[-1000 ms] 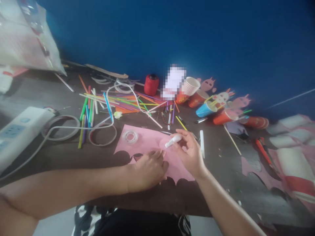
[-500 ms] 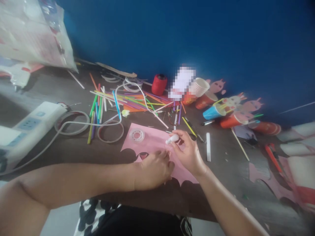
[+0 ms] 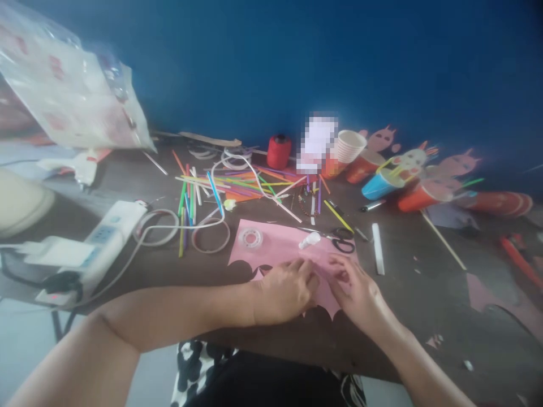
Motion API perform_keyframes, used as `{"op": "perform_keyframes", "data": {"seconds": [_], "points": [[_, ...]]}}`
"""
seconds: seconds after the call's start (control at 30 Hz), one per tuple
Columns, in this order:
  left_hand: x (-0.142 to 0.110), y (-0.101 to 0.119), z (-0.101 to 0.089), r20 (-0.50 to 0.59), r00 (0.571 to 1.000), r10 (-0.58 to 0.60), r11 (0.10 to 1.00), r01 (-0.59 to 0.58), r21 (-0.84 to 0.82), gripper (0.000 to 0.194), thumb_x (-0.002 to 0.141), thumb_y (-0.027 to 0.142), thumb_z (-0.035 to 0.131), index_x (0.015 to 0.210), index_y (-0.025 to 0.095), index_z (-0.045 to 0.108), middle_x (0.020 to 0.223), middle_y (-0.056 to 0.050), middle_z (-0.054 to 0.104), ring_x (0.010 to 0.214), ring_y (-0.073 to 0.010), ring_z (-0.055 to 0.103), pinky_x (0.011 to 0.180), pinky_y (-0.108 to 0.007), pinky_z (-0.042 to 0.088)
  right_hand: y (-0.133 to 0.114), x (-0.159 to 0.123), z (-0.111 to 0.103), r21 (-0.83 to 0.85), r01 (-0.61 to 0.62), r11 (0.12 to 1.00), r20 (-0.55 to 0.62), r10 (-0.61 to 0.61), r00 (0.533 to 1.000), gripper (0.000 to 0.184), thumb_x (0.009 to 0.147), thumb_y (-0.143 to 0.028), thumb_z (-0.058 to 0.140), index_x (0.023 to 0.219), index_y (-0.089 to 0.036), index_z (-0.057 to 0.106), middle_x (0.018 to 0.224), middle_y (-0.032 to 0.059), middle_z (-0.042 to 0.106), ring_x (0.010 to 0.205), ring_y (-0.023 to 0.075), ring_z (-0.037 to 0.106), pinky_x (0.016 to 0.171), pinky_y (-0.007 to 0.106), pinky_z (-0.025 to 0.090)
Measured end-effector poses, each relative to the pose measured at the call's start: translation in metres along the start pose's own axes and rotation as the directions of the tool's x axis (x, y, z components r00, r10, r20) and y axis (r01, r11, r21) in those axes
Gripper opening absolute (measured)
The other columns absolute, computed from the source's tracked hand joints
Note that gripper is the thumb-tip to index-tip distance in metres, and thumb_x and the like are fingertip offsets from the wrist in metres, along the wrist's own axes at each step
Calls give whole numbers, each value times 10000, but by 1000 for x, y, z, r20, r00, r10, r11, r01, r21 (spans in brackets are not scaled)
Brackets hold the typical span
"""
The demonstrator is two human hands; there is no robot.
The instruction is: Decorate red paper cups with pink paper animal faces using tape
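My left hand (image 3: 285, 292) rests low over a pink paper sheet (image 3: 271, 251) with scalloped cutouts along its near edge. Its fingers are curled together, and whatever they pinch is hidden beneath them. My right hand (image 3: 360, 291) hovers just right of it, thumb and fingers apart, with nothing visible in the grasp. On the sheet beyond both hands lies a small white bottle (image 3: 310, 241), on its side. Black-handled scissors (image 3: 343, 243) lie at the sheet's right edge. A clear tape roll (image 3: 260, 239) sits on its left part.
Colored sticks (image 3: 237, 183) spread behind the sheet beside a white cable (image 3: 199, 226). A power strip (image 3: 108, 232) and glue gun (image 3: 87, 169) lie left. Paper cups (image 3: 384, 185) with cut-out figures stand back right, near red thread (image 3: 279, 151). A white stick (image 3: 378, 249) lies right.
My right hand has let go of the white bottle, which now lies on the pink sheet. That hand has drawn back toward my left hand. The view has shifted left.
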State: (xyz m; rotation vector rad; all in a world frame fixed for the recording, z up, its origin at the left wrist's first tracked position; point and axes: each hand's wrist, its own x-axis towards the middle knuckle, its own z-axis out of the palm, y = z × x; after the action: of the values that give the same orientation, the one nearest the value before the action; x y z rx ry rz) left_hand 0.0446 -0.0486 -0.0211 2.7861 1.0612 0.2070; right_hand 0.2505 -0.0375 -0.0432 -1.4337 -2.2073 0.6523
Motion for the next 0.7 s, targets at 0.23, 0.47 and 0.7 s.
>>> {"op": "perform_keyframes", "data": {"seconds": [0.23, 0.47, 0.7], "points": [[-2, 3, -14, -44, 998, 45, 996, -41, 85, 266, 902, 357, 418, 880, 133, 560, 879, -97, 590, 840, -220, 579, 624, -325, 479, -7, -22, -2, -109, 167, 980, 22, -165, 986, 303, 829, -150, 476, 1122, -218, 515, 1078, 92, 588, 997, 265, 549, 852, 442, 466], [-6, 13, -36, -163, 740, 652, 753, -658, 27, 266, 908, 236, 388, 727, 189, 578, 616, -5, 533, 540, -116, 498, 431, -257, 341, -15, -23, -3, -230, 181, 956, 89, -164, 982, 241, 860, -194, 467, 1079, -178, 565, 1094, 104, 577, 1030, 258, 523, 902, 437, 437], [-52, 14, -34, -54, 909, 413, 909, -415, -41, 228, 899, 265, 405, 759, 213, 578, 694, -7, 592, 630, -115, 535, 503, -245, 407, -21, -25, -4, -263, 140, 955, 113, -113, 987, 244, 866, -214, 472, 1085, -173, 572, 1118, 98, 556, 1056, 260, 502, 924, 430, 419]]}}
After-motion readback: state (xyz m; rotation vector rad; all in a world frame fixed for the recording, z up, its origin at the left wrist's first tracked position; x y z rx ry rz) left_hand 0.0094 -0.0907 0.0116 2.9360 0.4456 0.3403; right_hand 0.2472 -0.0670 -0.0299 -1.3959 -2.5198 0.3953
